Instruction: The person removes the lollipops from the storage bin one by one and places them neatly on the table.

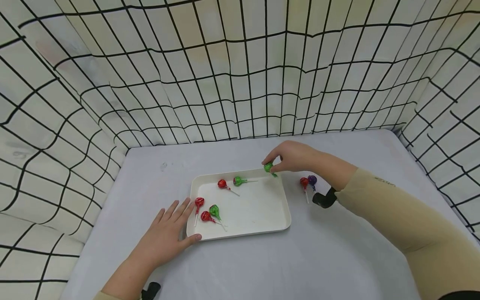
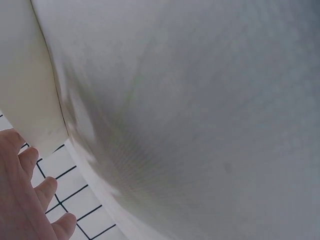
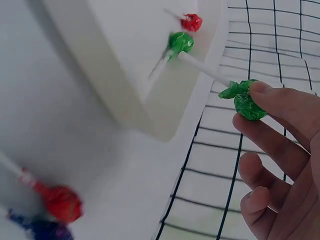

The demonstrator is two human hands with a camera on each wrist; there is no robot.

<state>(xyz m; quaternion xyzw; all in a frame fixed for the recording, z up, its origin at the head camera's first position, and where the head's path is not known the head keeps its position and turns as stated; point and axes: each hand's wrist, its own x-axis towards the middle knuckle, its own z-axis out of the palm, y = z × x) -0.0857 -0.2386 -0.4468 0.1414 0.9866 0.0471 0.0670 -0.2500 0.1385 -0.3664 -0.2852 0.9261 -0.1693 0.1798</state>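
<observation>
My right hand [image 1: 294,157] pinches a green lollipop [image 1: 268,167] over the back right corner of the white tray [image 1: 258,212]. In the right wrist view, thumb and forefinger of the hand [image 3: 285,135] hold its green wrapped head [image 3: 250,106], its white stick pointing towards the tray. My left hand [image 1: 165,237] rests with spread fingers at the tray's left edge, beside a red lollipop [image 1: 199,202]. Also on the tray are green lollipops [image 1: 238,181] [image 1: 214,211] and red ones [image 1: 222,183] [image 1: 206,216]. In the left wrist view only part of the hand [image 2: 25,195] shows.
Right of the tray, a red lollipop [image 1: 304,182] and a purple lollipop [image 1: 312,180] lie side by side on the white-covered table [image 1: 240,266]. White walls with a black grid [image 1: 255,83] stand behind the table and at both sides.
</observation>
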